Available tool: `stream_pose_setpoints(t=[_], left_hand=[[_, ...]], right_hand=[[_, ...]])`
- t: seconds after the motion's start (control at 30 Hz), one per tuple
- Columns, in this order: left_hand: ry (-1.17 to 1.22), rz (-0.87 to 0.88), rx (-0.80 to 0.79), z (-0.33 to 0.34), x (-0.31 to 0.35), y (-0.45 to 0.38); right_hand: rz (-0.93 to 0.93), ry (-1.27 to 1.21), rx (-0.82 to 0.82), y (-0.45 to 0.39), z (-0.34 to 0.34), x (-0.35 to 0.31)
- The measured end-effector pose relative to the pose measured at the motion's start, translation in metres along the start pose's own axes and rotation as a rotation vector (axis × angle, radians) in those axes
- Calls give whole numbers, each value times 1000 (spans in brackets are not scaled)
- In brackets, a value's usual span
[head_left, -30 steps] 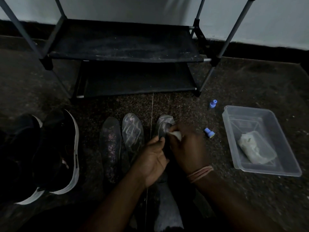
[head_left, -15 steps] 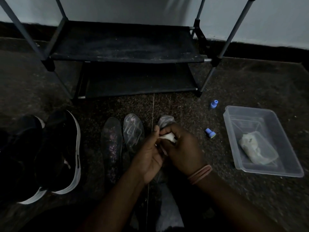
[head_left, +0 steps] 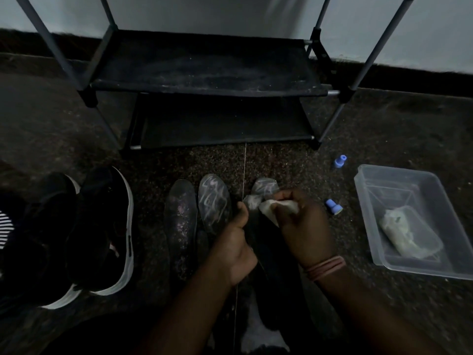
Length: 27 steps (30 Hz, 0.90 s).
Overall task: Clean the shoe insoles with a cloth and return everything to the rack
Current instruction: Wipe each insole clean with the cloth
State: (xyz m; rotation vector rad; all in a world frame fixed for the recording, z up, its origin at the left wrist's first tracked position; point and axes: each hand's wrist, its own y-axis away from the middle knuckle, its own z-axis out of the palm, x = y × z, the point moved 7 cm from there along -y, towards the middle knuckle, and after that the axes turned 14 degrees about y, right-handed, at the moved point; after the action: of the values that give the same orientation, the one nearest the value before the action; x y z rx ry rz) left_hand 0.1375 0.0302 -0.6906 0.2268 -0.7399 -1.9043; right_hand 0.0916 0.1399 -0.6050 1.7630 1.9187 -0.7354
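Observation:
My right hand (head_left: 304, 226) grips a small white cloth (head_left: 271, 208) and presses it on a grey insole (head_left: 263, 189) whose toe end shows beyond my fingers. My left hand (head_left: 238, 242) holds that insole along its left edge. Two more insoles lie flat on the floor to the left: a speckled dark one (head_left: 180, 221) and a grey one with pale scribbles (head_left: 213, 201). The black two-shelf shoe rack (head_left: 204, 80) stands ahead with nothing on its shelves.
Black sneakers with white soles (head_left: 102, 231) sit at the left. A clear plastic tub (head_left: 409, 198) holding a pale cloth (head_left: 407, 234) is at the right. Two small blue caps (head_left: 340, 160) (head_left: 334, 206) lie on the dark speckled floor. A wall runs behind the rack.
My right hand with the cloth slid down the insole and then back up toward its toe. My left hand kept its hold with only a small shift.

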Motion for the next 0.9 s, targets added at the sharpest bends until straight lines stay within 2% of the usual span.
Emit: stream_pose_setpoints(t=[0.1, 0.2, 0.27, 0.33, 0.43, 0.5, 0.6, 0.67, 0.77, 0.9], left_hand=[[17, 5, 7, -2, -1, -1], [-4, 38, 33, -9, 0, -5], [-16, 49, 33, -8, 0, -5], [-31, 38, 14, -1, -3, -3], [-40, -36, -8, 7, -15, 0], [-15, -54, -14, 6, -16, 1], [28, -24, 6, 0, -9, -3], [8, -47, 3, -2, -15, -5], [-37, -80, -8, 2, -25, -3], [-63, -22, -21, 3, -13, -2]], right_hand=[[-230, 89, 47, 9, 2, -21], [-380, 157, -108, 23, 26, -37], [-426, 179, -147, 24, 30, -41], [-416, 212, -70, 14, 20, -36], [-199, 225, 58, -3, 0, -9], [-214, 225, 32, 1, 4, -16], [-390, 247, -98, 16, 22, -44], [-363, 269, -41, 9, 17, -34], [-205, 275, 55, 0, 1, -10], [-288, 262, -94, 18, 23, -34]])
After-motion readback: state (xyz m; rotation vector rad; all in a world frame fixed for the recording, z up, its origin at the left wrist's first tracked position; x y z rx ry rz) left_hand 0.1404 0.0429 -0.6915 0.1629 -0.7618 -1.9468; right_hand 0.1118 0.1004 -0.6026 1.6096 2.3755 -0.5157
